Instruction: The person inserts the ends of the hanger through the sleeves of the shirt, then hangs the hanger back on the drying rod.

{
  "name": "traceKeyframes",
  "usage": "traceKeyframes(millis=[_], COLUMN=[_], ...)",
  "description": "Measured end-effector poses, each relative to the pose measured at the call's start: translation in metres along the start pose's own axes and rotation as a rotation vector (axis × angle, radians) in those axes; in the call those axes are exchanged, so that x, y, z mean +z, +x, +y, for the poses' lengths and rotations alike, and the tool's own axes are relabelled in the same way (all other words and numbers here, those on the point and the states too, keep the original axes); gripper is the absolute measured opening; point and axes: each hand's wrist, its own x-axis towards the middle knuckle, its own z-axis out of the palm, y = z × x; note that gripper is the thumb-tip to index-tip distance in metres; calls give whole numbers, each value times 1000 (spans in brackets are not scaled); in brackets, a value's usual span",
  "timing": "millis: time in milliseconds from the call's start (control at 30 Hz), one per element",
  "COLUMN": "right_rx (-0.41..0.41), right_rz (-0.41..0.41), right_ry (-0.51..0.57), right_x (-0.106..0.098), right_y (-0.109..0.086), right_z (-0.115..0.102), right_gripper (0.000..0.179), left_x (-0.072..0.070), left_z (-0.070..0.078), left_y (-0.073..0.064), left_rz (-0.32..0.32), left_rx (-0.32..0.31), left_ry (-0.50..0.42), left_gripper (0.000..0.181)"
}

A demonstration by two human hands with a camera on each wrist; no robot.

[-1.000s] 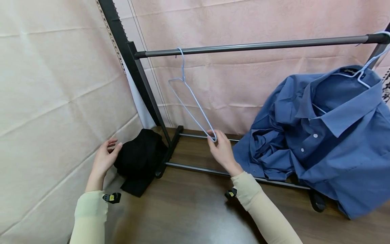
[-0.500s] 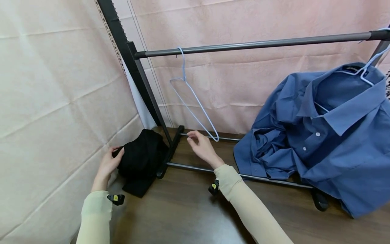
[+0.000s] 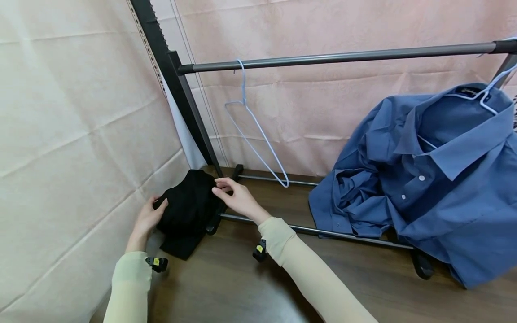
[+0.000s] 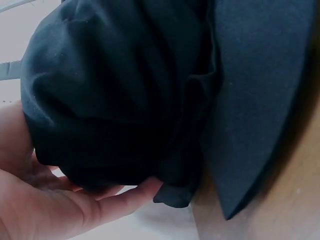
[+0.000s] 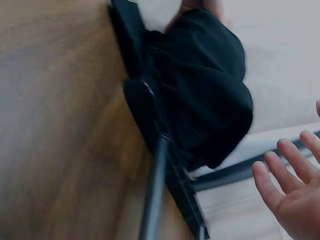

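Observation:
A folded black garment (image 3: 187, 204), its kind unclear, sits on the floor at the left end of a clothes rack. My left hand (image 3: 147, 218) holds its left edge, thumb in front and fingers partly hidden behind the cloth; in the left wrist view the garment (image 4: 115, 95) bulges over the hand (image 4: 55, 205). My right hand (image 3: 238, 197) hovers by the garment's right side, holding nothing. In the right wrist view that hand (image 5: 292, 192) has its fingers spread, apart from the black cloth (image 5: 200, 90).
A light blue wire hanger (image 3: 262, 130) hangs bare from the rack's rail (image 3: 323, 58). To the right, a blue shirt (image 3: 404, 179) hangs on another hanger. The rack's lower bar (image 3: 250, 220) runs above the wooden floor (image 3: 226, 287). Pale cloth covers the left wall (image 3: 81, 134).
My right hand has let go of the hanger's corner and moved left to the garment. My left hand has shifted slightly right and taken hold of the garment's edge.

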Motion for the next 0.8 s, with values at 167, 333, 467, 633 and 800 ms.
traceKeyframes(millis=[167,333,467,633,800], right_rx=[39,91,130,189,235], right_rz=[-97,-139,-185,-228,-267], right_ry=[-27,-15,-21,-46,-28], right_x=[22,43,53,56,57], right_y=[2,6,6,3,4], right_z=[3,11,21,31,29], right_gripper=[58,70,81,89,96], left_x=[4,4,9,16,15], left_z=[-3,-10,-14,-16,-15], left_y=[-4,-5,-6,-8,-8], left_rz=[-20,-57,-59,-67,-83], left_rx=[-30,-46,-18,34,35], left_ry=[-15,5,56,89,50], left_gripper=[63,71,71,68,67])
